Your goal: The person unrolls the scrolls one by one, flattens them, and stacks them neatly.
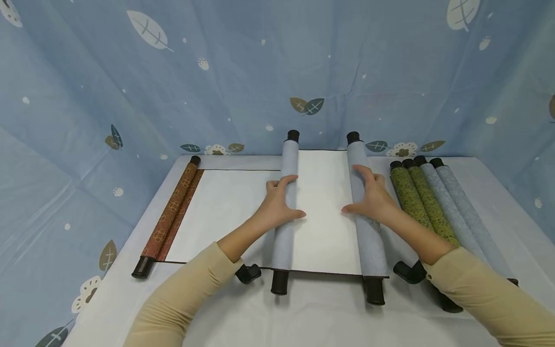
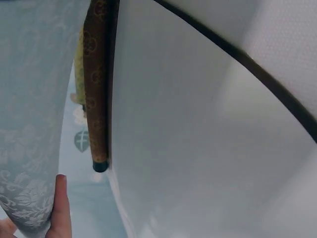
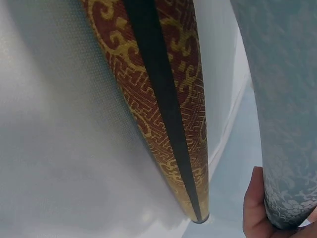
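Observation:
A light blue scroll, partly unrolled, shows a blank white sheet (image 1: 325, 212) between its left roll (image 1: 284, 246) and right roll (image 1: 373, 250). Black knobs cap both rolls. My left hand (image 1: 276, 205) grips the left roll, thumb on the sheet side and fingers across its far side. On the right roll my right hand (image 1: 374, 200) has the same hold, its thumb over the sheet's edge. Both wrist views show fingers around the blue roll (image 2: 29, 129). Beneath lies another opened scroll (image 1: 230, 207), partly hidden by the blue one.
That lower scroll's brown-red patterned roll (image 1: 171, 212) lies at the left of the white table (image 1: 130, 308). Green rolls (image 1: 409, 197) and pale blue rolls (image 1: 459, 202) lie side by side at the right. A red-and-gold roll (image 3: 158, 99) appears in the right wrist view. Blue curtain (image 1: 260, 72) stands behind.

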`<act>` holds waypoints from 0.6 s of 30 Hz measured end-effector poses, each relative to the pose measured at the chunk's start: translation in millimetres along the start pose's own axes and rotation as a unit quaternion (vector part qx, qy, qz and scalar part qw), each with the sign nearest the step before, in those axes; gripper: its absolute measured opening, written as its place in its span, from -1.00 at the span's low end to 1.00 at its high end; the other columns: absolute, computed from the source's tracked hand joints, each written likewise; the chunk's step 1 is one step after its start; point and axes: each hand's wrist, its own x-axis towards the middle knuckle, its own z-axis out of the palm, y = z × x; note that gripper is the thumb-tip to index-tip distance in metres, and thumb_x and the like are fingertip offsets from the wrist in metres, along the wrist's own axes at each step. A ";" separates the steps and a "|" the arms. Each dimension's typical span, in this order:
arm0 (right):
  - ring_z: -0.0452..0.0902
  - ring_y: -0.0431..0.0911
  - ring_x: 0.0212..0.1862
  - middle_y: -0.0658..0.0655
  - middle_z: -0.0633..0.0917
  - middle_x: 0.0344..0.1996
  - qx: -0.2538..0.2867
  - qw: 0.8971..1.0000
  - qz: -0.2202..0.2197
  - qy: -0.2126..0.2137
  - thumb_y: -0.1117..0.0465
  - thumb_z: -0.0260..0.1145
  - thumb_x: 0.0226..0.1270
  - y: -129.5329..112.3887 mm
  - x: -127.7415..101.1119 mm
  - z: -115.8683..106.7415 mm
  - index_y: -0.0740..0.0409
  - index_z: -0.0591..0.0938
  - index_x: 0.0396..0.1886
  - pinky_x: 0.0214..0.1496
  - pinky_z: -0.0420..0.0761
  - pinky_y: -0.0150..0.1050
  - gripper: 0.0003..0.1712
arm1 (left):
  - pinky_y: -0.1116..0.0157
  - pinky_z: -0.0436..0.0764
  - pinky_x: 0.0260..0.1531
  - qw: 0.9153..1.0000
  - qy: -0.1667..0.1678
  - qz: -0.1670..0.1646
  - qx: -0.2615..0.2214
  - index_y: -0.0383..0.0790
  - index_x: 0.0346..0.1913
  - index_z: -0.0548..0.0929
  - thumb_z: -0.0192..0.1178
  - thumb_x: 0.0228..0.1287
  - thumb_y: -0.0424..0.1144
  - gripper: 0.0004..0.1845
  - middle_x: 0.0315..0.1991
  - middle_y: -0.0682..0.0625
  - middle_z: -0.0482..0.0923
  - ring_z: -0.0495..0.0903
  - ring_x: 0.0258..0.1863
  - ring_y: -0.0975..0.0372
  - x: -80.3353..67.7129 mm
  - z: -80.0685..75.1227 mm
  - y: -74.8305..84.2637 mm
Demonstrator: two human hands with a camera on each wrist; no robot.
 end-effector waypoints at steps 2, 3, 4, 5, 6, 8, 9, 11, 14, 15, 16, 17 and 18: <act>0.21 0.49 0.12 0.64 -0.01 0.24 0.004 1.000 0.001 -0.002 0.13 0.56 -0.06 0.9 0.1 -0.6 0.08 -0.10 0.49 -0.10 0.42 0.30 0.27 | 0.00 0.49 -0.13 1.000 0.000 -0.002 -0.004 0.08 0.41 0.16 0.49 -0.09 -0.22 -0.01 0.23 -0.30 0.03 0.37 0.04 -0.11 0.2 -1.4 -0.2; 0.20 0.48 0.13 0.64 -0.01 0.24 0.004 1.000 0.002 -0.005 0.15 0.56 -0.06 1.2 0.1 -0.9 0.08 -0.11 0.49 -0.10 0.42 0.31 0.27 | 0.00 0.49 -0.13 1.000 0.000 -0.003 -0.004 0.08 0.42 0.15 0.49 -0.08 -0.24 -0.02 0.23 -0.30 0.04 0.37 0.04 -0.11 0.4 -2.2 -0.4; 0.20 0.48 0.13 0.64 0.00 0.24 0.005 1.000 0.003 -0.007 0.16 0.55 -0.05 1.3 0.2 -1.2 0.09 -0.11 0.49 -0.09 0.41 0.31 0.26 | 0.01 0.49 -0.13 1.000 -0.001 -0.003 -0.004 0.07 0.42 0.14 0.47 -0.08 -0.26 -0.02 0.22 -0.30 0.04 0.37 0.04 -0.11 0.3 -3.0 -0.4; 0.19 0.48 0.14 0.64 0.01 0.23 0.006 1.000 0.002 -0.010 0.19 0.53 -0.03 1.6 0.3 -1.6 0.10 -0.11 0.49 -0.08 0.41 0.31 0.24 | 0.01 0.49 -0.14 1.000 -0.003 -0.004 -0.005 0.06 0.42 0.14 0.45 -0.07 -0.29 -0.03 0.22 -0.31 0.05 0.37 0.04 -0.11 0.5 -3.8 -0.6; 0.18 0.47 0.14 0.64 0.01 0.23 0.006 1.000 0.001 -0.013 0.22 0.52 -0.02 1.6 0.3 -2.1 0.10 -0.10 0.48 -0.07 0.41 0.31 0.22 | 0.02 0.49 -0.16 1.000 -0.006 -0.004 -0.004 0.06 0.42 0.13 0.43 -0.06 -0.31 -0.04 0.22 -0.31 0.06 0.37 0.03 -0.11 0.6 -4.5 -1.0; 0.18 0.47 0.14 0.64 0.02 0.23 0.005 1.000 0.000 -0.020 0.29 0.46 0.01 1.4 0.4 -3.3 0.11 -0.10 0.48 -0.09 0.42 0.28 0.17 | 0.05 0.49 -0.19 1.000 -0.009 -0.006 0.000 0.07 0.41 0.14 0.36 -0.06 -0.35 -0.06 0.22 -0.31 0.07 0.38 0.02 -0.10 0.8 -6.2 -1.8; 0.18 0.46 0.14 0.64 0.02 0.23 0.004 1.000 0.000 -0.024 0.31 0.43 0.03 1.5 0.5 -4.1 0.10 -0.10 0.47 -0.10 0.42 0.27 0.14 | 0.06 0.49 -0.21 1.000 -0.010 -0.005 0.003 0.07 0.41 0.14 0.32 -0.06 -0.36 -0.08 0.22 -0.31 0.09 0.38 0.02 -0.10 0.7 -7.4 -1.9; 0.19 0.46 0.13 0.64 0.00 0.24 0.005 1.000 0.001 -0.030 0.35 0.37 0.05 1.6 0.5 -5.8 0.08 -0.09 0.48 -0.12 0.43 0.24 0.10 | 0.06 0.48 -0.22 1.000 -0.014 -0.007 0.005 0.08 0.40 0.14 0.25 -0.06 -0.36 -0.10 0.21 -0.31 0.11 0.39 0.01 -0.09 0.3 -9.9 -1.9; 0.19 0.47 0.14 0.62 -0.05 0.27 0.010 0.999 0.004 -0.040 0.36 0.31 0.10 2.5 0.5 -8.6 0.03 -0.09 0.49 -0.15 0.43 0.20 0.06 | 0.05 0.46 -0.17 1.000 -0.016 -0.013 0.005 0.10 0.39 0.17 0.18 -0.04 -0.32 -0.16 0.21 -0.30 0.17 0.39 0.01 -0.07 0.2 -13.9 -2.3; 0.18 0.47 0.14 0.62 -0.07 0.28 0.012 0.999 0.003 -0.044 0.36 0.29 0.12 3.2 0.6 -9.4 0.02 -0.10 0.50 -0.15 0.43 0.20 0.05 | 0.04 0.45 -0.15 1.000 -0.017 -0.014 0.004 0.10 0.39 0.17 0.16 -0.03 -0.32 -0.18 0.20 -0.30 0.18 0.38 0.02 -0.07 0.0 -15.3 -2.3; 0.17 0.47 0.15 0.62 -0.08 0.29 0.016 0.999 0.002 -0.046 0.36 0.27 0.13 3.7 0.6 -10.0 0.01 -0.09 0.50 -0.15 0.42 0.19 0.03 | 0.03 0.45 -0.14 1.000 -0.019 -0.016 0.003 0.11 0.39 0.18 0.15 -0.01 -0.31 -0.19 0.20 -0.30 0.19 0.38 0.02 -0.06 0.1 -16.2 -2.6; 0.16 0.47 0.16 0.62 -0.10 0.29 0.018 0.999 0.002 -0.049 0.36 0.25 0.14 4.3 0.7 -10.5 0.01 -0.10 0.51 -0.15 0.42 0.18 0.02 | 0.02 0.44 -0.13 1.000 -0.021 -0.020 0.001 0.12 0.39 0.18 0.14 0.00 -0.31 -0.20 0.20 -0.29 0.19 0.37 0.02 -0.06 0.2 -16.9 -3.0; 0.16 0.47 0.16 0.62 -0.10 0.29 0.019 0.998 0.001 -0.052 0.36 0.24 0.15 4.9 0.7 -10.9 0.01 -0.09 0.51 -0.16 0.41 0.17 0.01 | 0.02 0.44 -0.13 1.000 -0.023 -0.021 0.000 0.12 0.39 0.18 0.13 0.00 -0.31 -0.21 0.20 -0.29 0.19 0.37 0.02 -0.06 0.6 -17.3 -3.7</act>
